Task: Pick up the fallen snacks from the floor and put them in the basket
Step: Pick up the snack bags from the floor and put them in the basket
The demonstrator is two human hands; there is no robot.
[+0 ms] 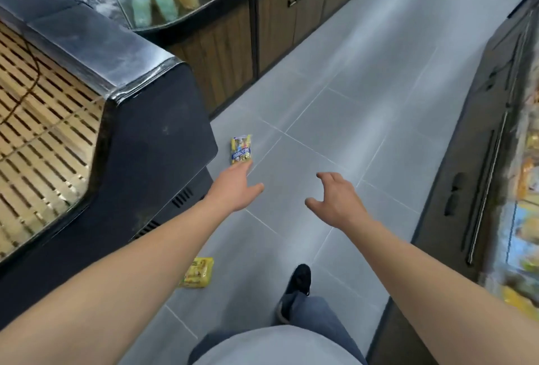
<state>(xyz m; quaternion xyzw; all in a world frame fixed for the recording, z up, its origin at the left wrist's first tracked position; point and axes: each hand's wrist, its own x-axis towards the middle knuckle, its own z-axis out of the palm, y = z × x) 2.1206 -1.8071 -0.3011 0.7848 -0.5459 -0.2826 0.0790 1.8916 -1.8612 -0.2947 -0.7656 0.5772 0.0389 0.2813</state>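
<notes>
Two snack packets lie flat on the grey tiled floor. The yellow-and-blue packet rests ahead of me, just beside the base of the dark display counter. The plain yellow packet lies nearer me, below my left forearm.

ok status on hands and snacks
Left hand open, reaching toward yellow-blue snack packet. Right hand open, empty. Yellow snack bag on floor nearer. No basket visible.

One snack packet on the floor ahead, another nearer, both right of the display case.
</notes>
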